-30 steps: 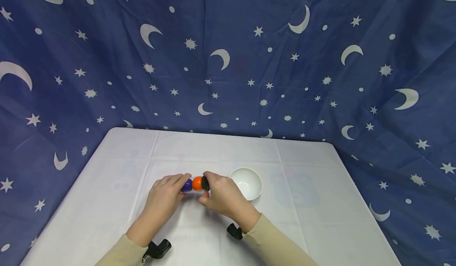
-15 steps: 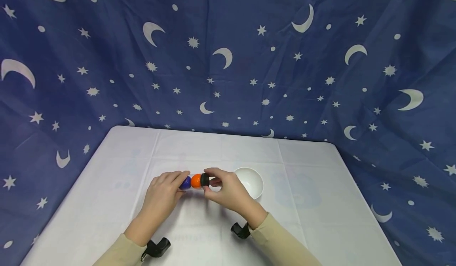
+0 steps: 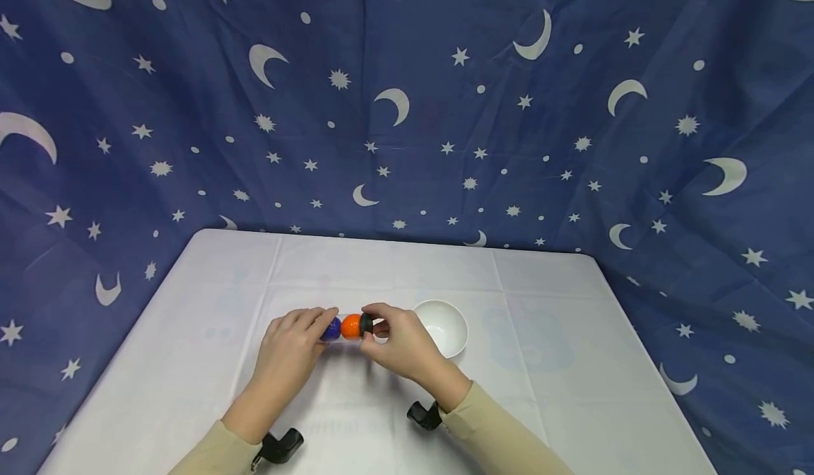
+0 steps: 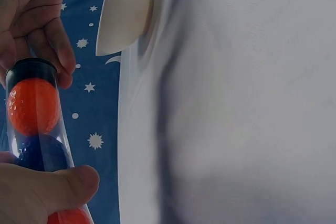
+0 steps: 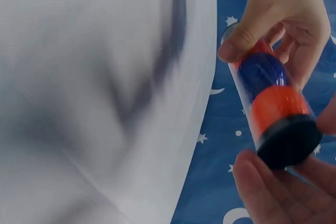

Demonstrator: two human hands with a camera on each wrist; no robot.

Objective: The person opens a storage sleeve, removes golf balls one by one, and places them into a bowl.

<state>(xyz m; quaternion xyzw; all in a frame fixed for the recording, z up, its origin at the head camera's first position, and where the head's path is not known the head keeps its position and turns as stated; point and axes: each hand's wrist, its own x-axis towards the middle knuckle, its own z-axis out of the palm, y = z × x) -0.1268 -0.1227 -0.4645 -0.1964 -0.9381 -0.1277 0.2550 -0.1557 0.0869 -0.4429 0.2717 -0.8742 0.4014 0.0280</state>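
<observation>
Left hand (image 3: 287, 349) closed round a clear, smooth-walled tube (image 5: 270, 88), thumb on one side, fingers on the opposite side. Right hand (image 3: 405, 342) pinches the black cap (image 5: 291, 142) at the tube's end between thumb and fingertips; remaining fingers bent loosely behind it. Cap round, flat-ended, matte-looking. Inside the tube, in a row from the cap: orange ball (image 4: 34, 106), glossy and dimpled; dark blue ball (image 4: 42, 153), shiny; then a second orange ball (image 4: 71, 217), partly hidden by the left thumb. Tube lies between the two hands, roughly crosswise in the head view, held above the surface (image 3: 572, 383), which is covered in white, creased cloth. White, smooth, round bowl (image 4: 123, 17) upright on the cloth, just beyond the right hand.
</observation>
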